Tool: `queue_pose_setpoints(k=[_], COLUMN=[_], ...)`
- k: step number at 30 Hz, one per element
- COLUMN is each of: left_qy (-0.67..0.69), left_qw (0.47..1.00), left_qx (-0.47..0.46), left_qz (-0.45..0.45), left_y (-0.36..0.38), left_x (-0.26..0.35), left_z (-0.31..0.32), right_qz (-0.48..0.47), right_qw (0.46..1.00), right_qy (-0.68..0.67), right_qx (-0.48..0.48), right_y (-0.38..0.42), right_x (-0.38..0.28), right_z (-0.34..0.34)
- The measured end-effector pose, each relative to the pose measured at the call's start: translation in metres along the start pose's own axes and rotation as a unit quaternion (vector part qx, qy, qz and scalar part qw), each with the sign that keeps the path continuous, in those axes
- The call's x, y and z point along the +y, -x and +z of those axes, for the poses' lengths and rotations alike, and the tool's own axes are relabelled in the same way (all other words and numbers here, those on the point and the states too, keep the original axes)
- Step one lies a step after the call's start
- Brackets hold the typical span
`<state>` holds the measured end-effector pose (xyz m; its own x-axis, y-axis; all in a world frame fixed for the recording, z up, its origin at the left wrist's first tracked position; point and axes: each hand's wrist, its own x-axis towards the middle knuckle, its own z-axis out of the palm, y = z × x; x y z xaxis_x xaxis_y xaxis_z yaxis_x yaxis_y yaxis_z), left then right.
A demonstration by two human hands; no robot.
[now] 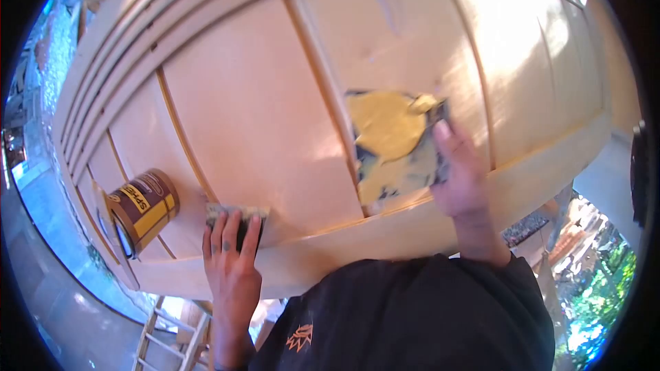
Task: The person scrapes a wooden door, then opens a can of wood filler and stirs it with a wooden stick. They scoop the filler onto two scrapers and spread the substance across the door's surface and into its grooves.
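Yellow paste (388, 124) is spread on a dark, smeared square plate (440, 161), which lies over the pale panelled surface (240, 96). My right hand (462, 172) is closed at the plate's right edge, where a small lump of paste sits on what looks like a blade tip. Lower left, my left hand (232, 251) presses its fingers on a flat, stained spreader (265, 218) against the panel. A brown and yellow can (148, 206) stands tilted in view to the left of my left hand.
Raised strips (182, 137) divide the panels, and long slats (158, 34) run along the far edge. Below the near edge at the lower left is a ladder (168, 333). Green foliage (605, 295) shows at the lower right.
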<state>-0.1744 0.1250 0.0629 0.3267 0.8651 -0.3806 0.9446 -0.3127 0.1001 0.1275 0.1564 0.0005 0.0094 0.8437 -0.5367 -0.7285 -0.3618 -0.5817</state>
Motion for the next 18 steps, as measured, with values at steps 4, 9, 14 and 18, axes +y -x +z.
queue_pose_setpoints(k=[4, 9, 14, 18], left_qy=[0.024, -0.017, 0.017, 0.104], left_qw=[0.988, 0.998, 1.0, 0.983], left_qx=[0.152, 0.064, 0.015, -0.12], left_qz=[-0.016, -0.008, 0.0, 0.095], left_y=[0.009, -0.001, 0.0, -0.037], left_x=[0.008, 0.02, 0.037, 0.047], left_z=[-0.001, 0.017, 0.002, -0.039], right_qz=[0.014, 0.067, 0.071, 0.019], right_qw=[0.994, 0.974, 0.973, 0.979], right_qy=[0.051, 0.076, 0.041, 0.091], right_qx=[-0.096, -0.204, -0.216, -0.18], right_y=[0.024, 0.055, 0.087, 0.119], right_x=[0.006, 0.033, 0.027, 0.015], right_z=[0.004, -0.018, -0.047, -0.077])
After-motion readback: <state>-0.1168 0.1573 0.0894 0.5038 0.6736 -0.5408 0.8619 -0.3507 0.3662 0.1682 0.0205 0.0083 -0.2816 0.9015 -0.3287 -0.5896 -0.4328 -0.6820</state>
